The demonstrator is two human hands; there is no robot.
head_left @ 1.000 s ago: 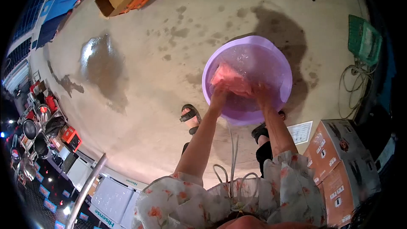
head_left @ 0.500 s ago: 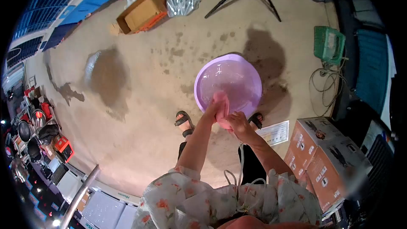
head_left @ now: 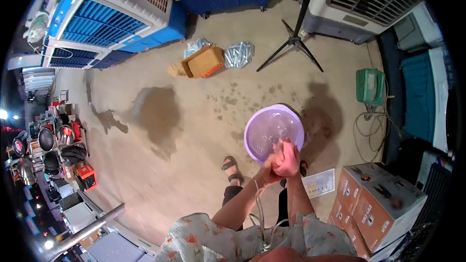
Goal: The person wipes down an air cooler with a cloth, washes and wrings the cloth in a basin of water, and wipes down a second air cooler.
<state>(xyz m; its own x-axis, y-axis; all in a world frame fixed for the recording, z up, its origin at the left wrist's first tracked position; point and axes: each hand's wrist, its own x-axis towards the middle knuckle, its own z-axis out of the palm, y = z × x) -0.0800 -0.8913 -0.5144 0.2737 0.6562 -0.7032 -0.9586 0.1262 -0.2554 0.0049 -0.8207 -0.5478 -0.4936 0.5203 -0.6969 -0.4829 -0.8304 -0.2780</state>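
Both of my hands are closed round a bunched pink cloth (head_left: 290, 154), held over the near rim of a round purple basin (head_left: 248, 140). My left hand (head_left: 266, 172) grips from the left, its fingers wrapped against the cloth. Pressed close to it on the right is my right hand (head_left: 286, 169), also wrapped round the cloth. The hands partly cover each other, so individual fingers are hard to separate. Water (head_left: 272, 128) with bubbles or glints shows inside the basin, which stands on the floor in front of my feet.
A printed sheet (head_left: 320, 183) and stacked cartons (head_left: 374, 204) lie to the right. Farther off stand a black tripod (head_left: 295, 42), an open cardboard box (head_left: 205, 63) and air coolers (head_left: 102, 22). Wet patches (head_left: 158, 111) mark the floor. A cable (head_left: 371, 128) coils at the right.
My hands have come closer together, and the cloth, stretched out longer before, is now bunched between them. The view has tilted up, showing more of the coolers.
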